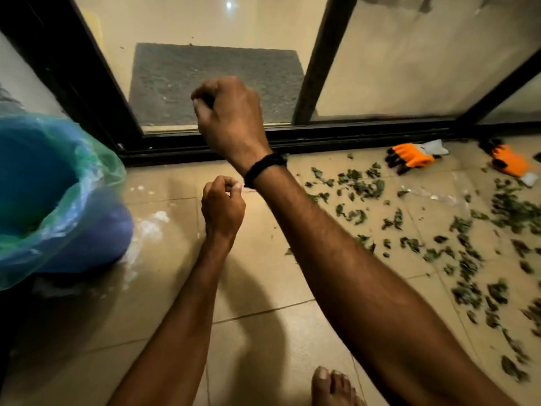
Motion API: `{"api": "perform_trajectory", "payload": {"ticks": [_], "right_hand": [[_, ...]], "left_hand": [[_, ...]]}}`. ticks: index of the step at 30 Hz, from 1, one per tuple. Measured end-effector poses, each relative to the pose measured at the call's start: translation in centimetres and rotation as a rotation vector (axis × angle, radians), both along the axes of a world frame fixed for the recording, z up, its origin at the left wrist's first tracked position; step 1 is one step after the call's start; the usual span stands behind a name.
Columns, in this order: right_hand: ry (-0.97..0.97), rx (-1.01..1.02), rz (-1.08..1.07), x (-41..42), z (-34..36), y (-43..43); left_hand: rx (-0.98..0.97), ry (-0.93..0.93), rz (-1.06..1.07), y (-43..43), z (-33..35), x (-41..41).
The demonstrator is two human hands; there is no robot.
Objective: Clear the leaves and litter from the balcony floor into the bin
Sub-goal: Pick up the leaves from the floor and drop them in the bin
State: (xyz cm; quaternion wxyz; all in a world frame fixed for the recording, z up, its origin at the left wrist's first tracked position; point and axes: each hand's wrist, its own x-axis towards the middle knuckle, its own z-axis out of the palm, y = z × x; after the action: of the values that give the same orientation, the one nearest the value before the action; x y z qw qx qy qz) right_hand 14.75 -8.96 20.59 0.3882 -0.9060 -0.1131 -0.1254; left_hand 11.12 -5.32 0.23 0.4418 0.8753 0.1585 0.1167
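Bin (101, 240), green liner (87, 159), contents unclear; leaves (363, 186) scattered on floor (263, 288) rightward.

A grey doormat (216, 83) lies behind the glass in the upper middle of the frame, bounded by the black sliding-door frame (319, 60), whose track (351, 136) runs across the picture's middle. At the right, just below that track, an orange-and-black work glove (409, 158) lies on the tiles. A second glove (509, 161) lies apart from it near the right edge.
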Motion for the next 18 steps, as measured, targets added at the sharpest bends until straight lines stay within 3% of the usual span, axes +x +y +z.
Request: {"api": "perform_trajectory", "payload": {"ticks": [3,11,14,18], "right_hand": [[-0.005,-0.04,-0.064,1.8,0.6,-4.4],[0.047,-0.145,-0.34,5.6,0.8,-14.7],[0.105,-0.178,-0.356,4.2,-1.9,-17.9],[0.203,0.002,-0.52,0.0,-9.1,-20.2]], "left_hand": [[-0.073,-0.062,-0.015,-2.9,3.0,0.8],[-0.072,0.071,-0.07,-9.7,6.1,5.8],[0.023,0.098,-0.203,-11.0,5.0,5.6],[0.126,0.113,-0.371,-12.3,2.7,3.4]]}}
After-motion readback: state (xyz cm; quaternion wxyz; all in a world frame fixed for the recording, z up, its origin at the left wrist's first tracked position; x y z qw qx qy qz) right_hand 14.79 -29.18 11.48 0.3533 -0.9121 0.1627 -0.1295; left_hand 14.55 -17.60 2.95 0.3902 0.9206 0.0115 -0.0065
